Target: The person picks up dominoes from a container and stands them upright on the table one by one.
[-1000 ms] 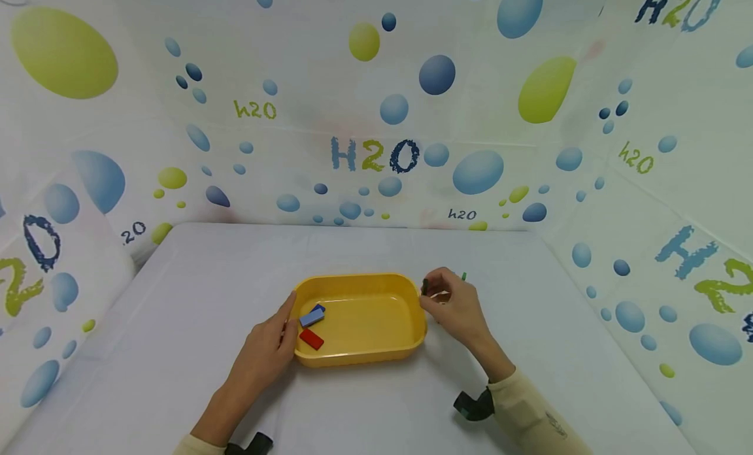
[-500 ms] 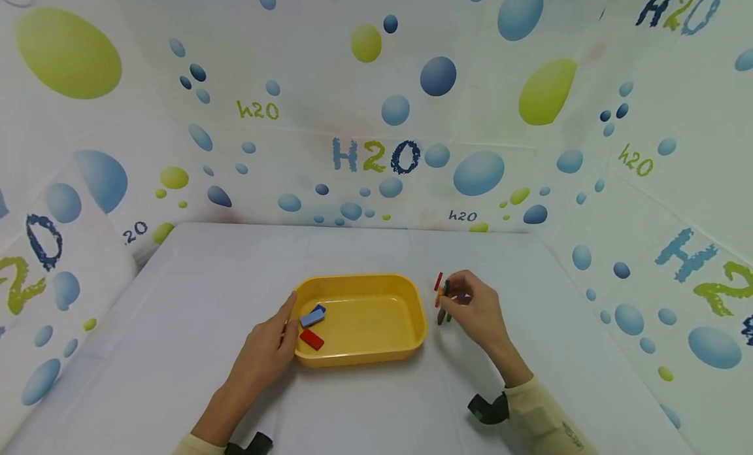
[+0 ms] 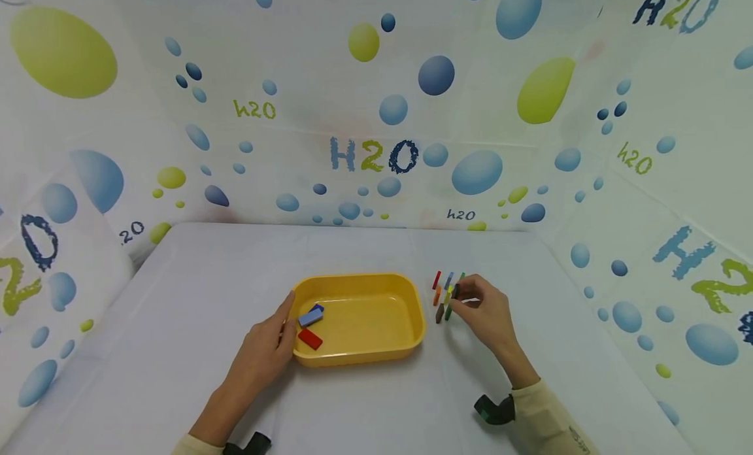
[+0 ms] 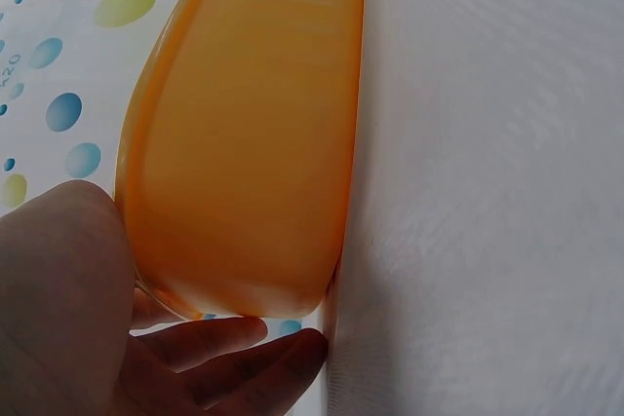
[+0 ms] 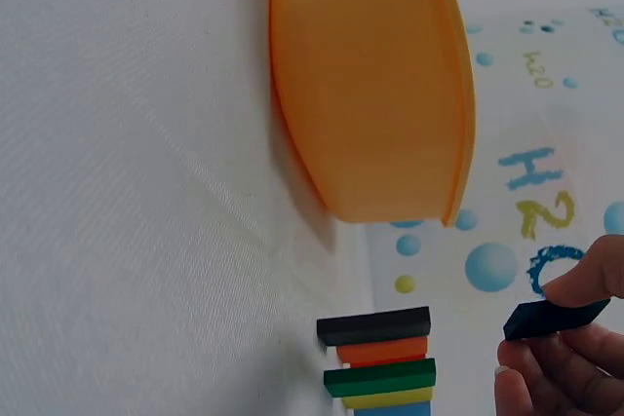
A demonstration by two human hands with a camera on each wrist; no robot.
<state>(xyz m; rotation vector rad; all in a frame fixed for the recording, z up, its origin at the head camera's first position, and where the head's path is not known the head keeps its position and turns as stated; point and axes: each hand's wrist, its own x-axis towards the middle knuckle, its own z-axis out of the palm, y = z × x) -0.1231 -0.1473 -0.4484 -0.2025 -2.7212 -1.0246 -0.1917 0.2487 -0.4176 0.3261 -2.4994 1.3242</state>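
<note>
Right hand [image 3: 488, 311], block [image 5: 548, 320] farther from tray [image 3: 370, 327]

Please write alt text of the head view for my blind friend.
A person's right hand pinches a dark block beside small coloured blocks on a white table, while the left hand holds a yellow tray containing two blue blocks and a red block.

Near the left hand [image 3: 261, 347], the tray [image 3: 367, 358] is gleaming yellow, its inner blocks [image 3: 310, 339] showing light blue, deep blue and red. The block [image 5: 531, 321] in the right hand [image 3: 487, 314] is looking nearly black; beside that hand, the row of blocks [image 5: 380, 378] is mixing red, orange, green, yellow, blue and a dark shade. The sleeves [image 3: 544, 416] are showing beige. Beyond the hands, the white cloth [image 3: 306, 63] is bearing blue and lime dots.
</note>
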